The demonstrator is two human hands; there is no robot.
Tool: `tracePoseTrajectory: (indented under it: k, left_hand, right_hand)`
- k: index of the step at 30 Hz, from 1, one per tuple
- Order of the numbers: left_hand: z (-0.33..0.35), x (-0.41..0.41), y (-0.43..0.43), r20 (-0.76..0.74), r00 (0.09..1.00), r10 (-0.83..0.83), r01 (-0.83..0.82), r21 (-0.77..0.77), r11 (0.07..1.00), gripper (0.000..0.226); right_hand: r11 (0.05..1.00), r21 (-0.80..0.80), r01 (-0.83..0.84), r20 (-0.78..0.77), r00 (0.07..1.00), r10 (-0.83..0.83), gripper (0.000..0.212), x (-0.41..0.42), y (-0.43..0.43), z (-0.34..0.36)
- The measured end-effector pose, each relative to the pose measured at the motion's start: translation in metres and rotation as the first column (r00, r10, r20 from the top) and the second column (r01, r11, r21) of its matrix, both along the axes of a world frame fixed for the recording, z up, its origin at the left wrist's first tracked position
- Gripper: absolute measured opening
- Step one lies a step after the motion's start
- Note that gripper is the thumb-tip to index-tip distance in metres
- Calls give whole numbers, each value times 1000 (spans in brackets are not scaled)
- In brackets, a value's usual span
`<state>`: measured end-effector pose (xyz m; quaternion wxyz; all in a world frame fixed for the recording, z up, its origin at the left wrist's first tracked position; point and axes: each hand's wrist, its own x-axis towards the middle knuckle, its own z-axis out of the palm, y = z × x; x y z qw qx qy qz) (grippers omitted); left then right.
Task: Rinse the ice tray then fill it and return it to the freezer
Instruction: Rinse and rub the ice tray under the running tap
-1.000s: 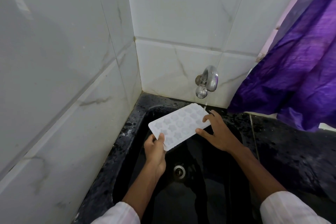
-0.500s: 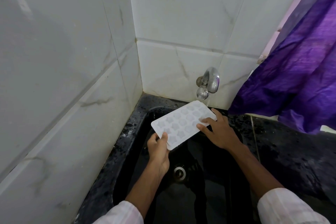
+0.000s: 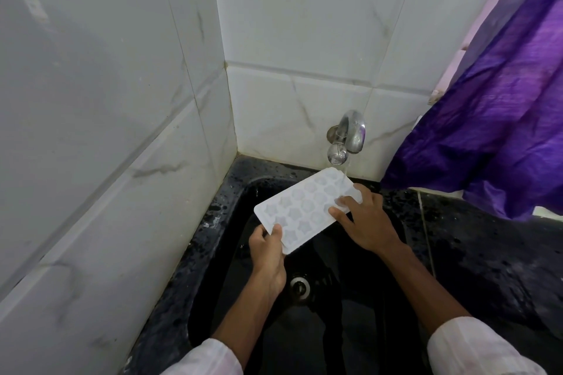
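The white tiled wall (image 3: 115,131) fills the left and carries no writing; below it the black sink (image 3: 219,222) opens, its drain (image 3: 300,285) sitting low in the basin. The left hand (image 3: 268,250) pinches the near left corner of the ice tray (image 3: 304,207), thumb on top and fingers curled under. The tray is held in the air over the sink, tilted, with its far right end raised towards the tap (image 3: 347,137); its moulded cavities face up. A thin stream of water (image 3: 345,172) falls from the tap onto that far right corner. The right hand (image 3: 365,222) grips the tray's right end, its fingers (image 3: 344,200) lying across the top and the thumb at the near edge. Right of the sink runs the wet black worktop (image 3: 487,253), and a purple curtain (image 3: 502,131) hangs above it.

The step in hand looks like the rinse, or the very start of filling; I cannot tell whether any cavity holds water yet. The next move probably calls for sliding the tray under the stream so each row gets water, then levelling it so nothing spills; both hands should stay on it, since a wet thin tray may flex. No brand, label or lettering can be read on the tray, tap or tiles.
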<state>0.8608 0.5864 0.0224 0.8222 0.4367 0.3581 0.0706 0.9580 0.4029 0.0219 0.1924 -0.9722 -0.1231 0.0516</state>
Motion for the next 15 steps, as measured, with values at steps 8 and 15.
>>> tracePoseTrajectory:
  k: [8, 15]
  left_hand:
    - [-4, -4, 1, -4, 1000, -2, 2, 15, 1000, 15]
    - [-14, -7, 9, -36, 999, -17, 21, 118, 993, 21]
  right_hand:
    - [1000, -9, 12, 37, 999, -12, 47, -4, -3, -4]
    - [997, 66, -39, 1, 999, 39, 40, -15, -7, -12]
